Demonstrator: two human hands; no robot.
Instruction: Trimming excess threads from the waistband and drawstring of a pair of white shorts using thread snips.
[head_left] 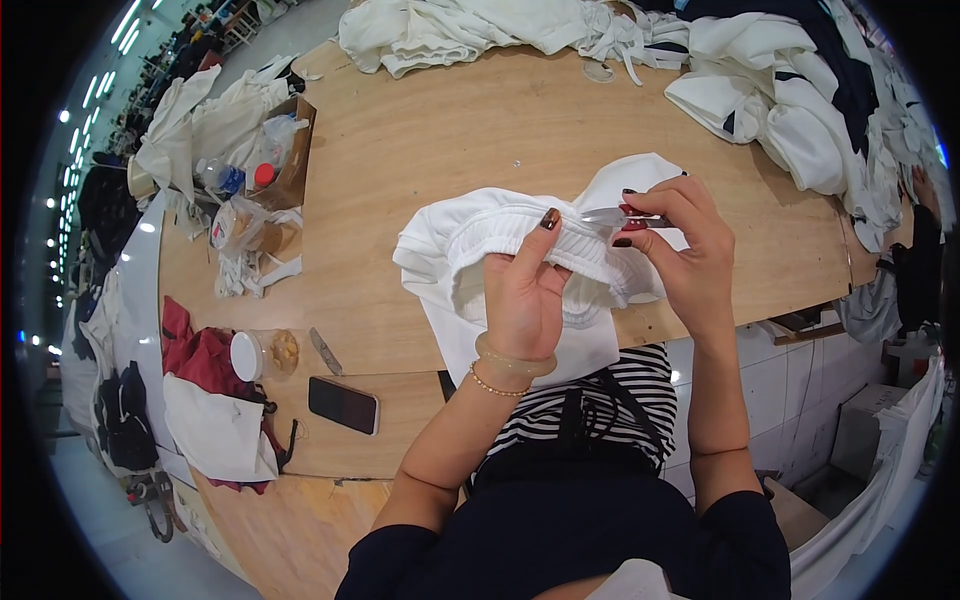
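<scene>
pinching gathered waistband (490, 232) of white garment (430, 238) with left hand (525, 295); gripping red-handled snips (630, 216) in right hand (692, 245), between thumb and fingers, close to waistband.

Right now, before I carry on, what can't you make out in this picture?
All in the head view:
Left hand: some fingers are hidden by the white garment.
Snips in the right hand: the blade tips are too small against white cloth to tell whether they touch it.
Cardboard box: its bottom is hidden by things inside.
White cloth pile: cut off by the upper edge.
</scene>
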